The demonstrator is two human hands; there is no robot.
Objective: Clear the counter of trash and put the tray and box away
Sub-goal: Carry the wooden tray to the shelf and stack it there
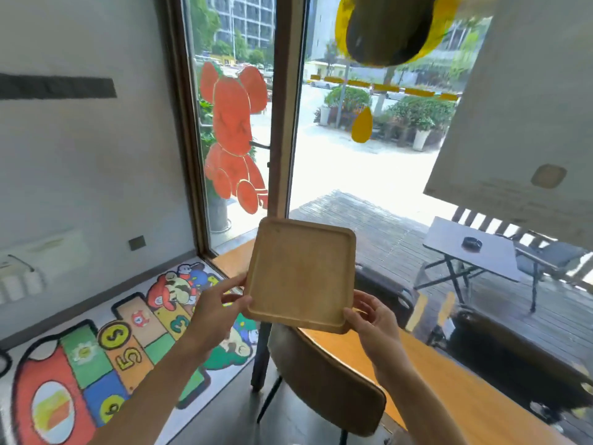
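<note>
Both hands point(221, 311) gripping tilted tray point(300, 273)

Counts in front of you: one tray, two hands, one chair.

You are looking at one wooden tray point(301, 274), with two hands on it, your left hand point(215, 311) and your right hand point(373, 319). One brown chair point(324, 380) is standing at one wooden counter point(449, 377). One red bear sticker point(234, 136) and one outdoor folding table point(471, 248) are showing too.

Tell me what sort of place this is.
Probably a cafe: a wooden counter runs along a street-facing window, a chair is tucked under it, and both hands hold a wooden serving tray.
</note>
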